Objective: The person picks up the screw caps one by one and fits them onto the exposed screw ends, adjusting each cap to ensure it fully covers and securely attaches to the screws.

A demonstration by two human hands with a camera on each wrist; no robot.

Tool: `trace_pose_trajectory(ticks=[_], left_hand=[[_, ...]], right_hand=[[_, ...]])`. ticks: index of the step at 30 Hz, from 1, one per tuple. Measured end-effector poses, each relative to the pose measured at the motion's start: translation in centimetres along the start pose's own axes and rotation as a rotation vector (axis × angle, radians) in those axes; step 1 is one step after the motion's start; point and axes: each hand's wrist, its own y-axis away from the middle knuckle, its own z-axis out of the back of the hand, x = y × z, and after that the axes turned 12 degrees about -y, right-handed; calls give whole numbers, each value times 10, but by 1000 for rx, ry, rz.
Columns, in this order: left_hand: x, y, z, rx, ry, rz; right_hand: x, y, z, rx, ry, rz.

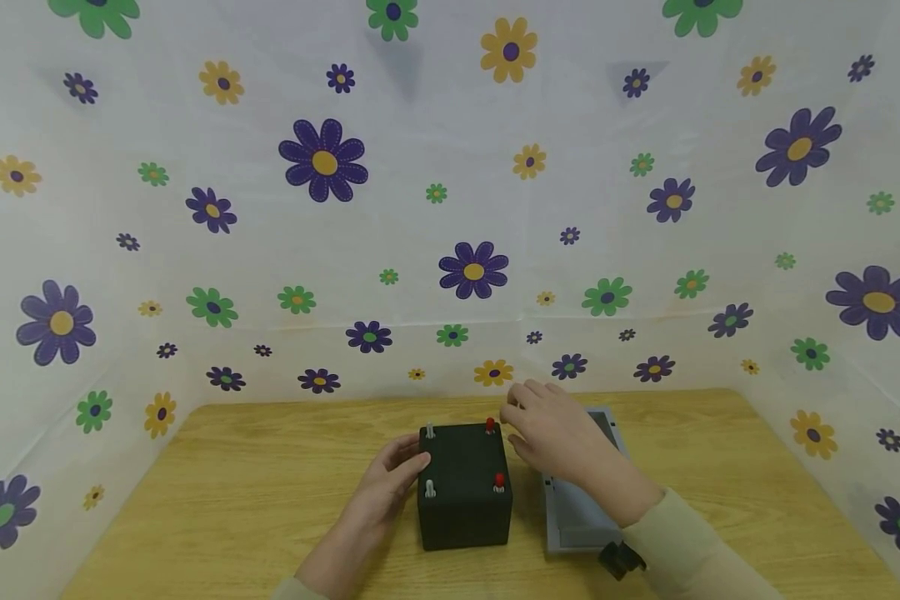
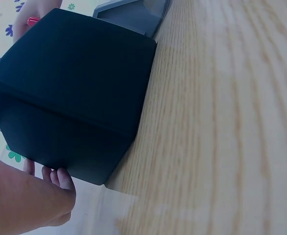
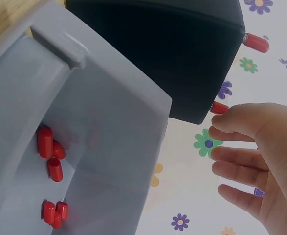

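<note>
A black box [image 1: 465, 521] stands on the table with short posts on its top. Two bare metal posts [image 1: 431, 489] are on the left, and red caps [image 1: 499, 482] cover the two on the right. My left hand [image 1: 382, 479] holds the box's left side, thumb over the top edge, fingers along the side. Beside the far right red cap [image 3: 220, 107] is my right hand [image 1: 555, 429]; its fingers are loosely bent and spread, with the thumb tip at the cap. Whether thumb and cap touch, I cannot tell.
Right of the box sits a grey tray [image 1: 562, 540], partly under my right forearm. Several loose red caps [image 3: 45, 142] lie in it. A black strap piece [image 1: 621, 560] shows at my right wrist. Flowered sheeting [image 1: 390, 225] encloses the wooden table [image 1: 232, 492] at back and sides.
</note>
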Motion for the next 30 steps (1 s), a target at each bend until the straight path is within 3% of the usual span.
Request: trace_pose_trajectory(ticks=[30], left_hand=[[-1, -2, 0, -14, 0, -3]], right_hand=[[-9, 14, -2, 0, -4, -4]])
